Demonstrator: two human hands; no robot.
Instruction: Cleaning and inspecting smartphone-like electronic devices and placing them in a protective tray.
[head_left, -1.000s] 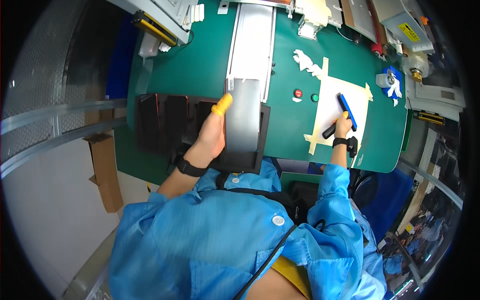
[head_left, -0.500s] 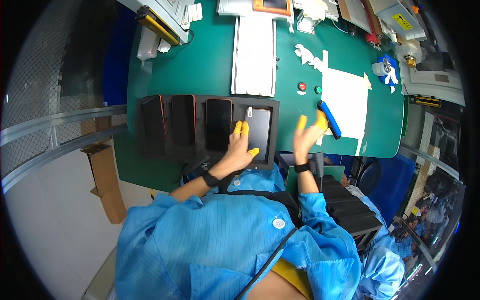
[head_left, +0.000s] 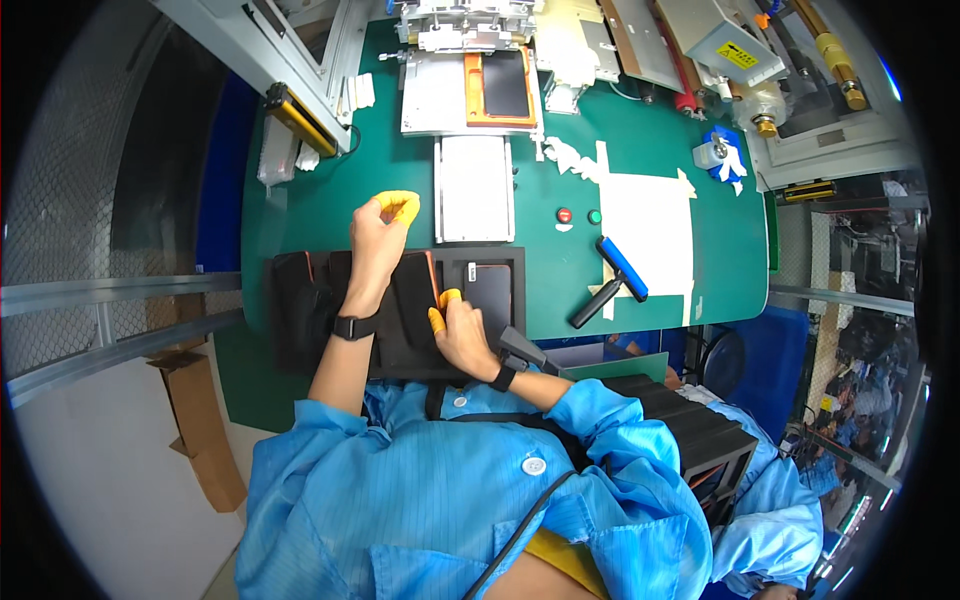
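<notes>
A black foam tray (head_left: pixel 519 262) lies along the table's near edge with several dark, orange-rimmed phones in its slots. My left hand (head_left: pixel 375 245), in yellow finger cots, is raised over the tray's far edge. Its fingertips are pinched together, and I cannot make out anything between them. My right hand (head_left: pixel 465 340), also in yellow finger cots, closes at the right edge of a tilted phone (head_left: pixel 415 290). The phone in the rightmost slot (head_left: pixel 492 292) has a dark grey face and a small white label at its top. My left forearm partly hides the phones farther left.
A blue roller with a black handle (head_left: pixel 622 268) lies at the edge of a taped white sheet (head_left: pixel 655 225). Red (head_left: pixel 564 215) and green (head_left: pixel 595 217) buttons sit nearby. Behind the tray, a metal rail (head_left: pixel 475 190) leads to an orange fixture (head_left: pixel 473 92) holding a dark panel.
My right hand has moved left from the roller to the tilted phone. My left hand has left the rightmost phone and risen up and left. The view has shifted, showing more of the machine.
</notes>
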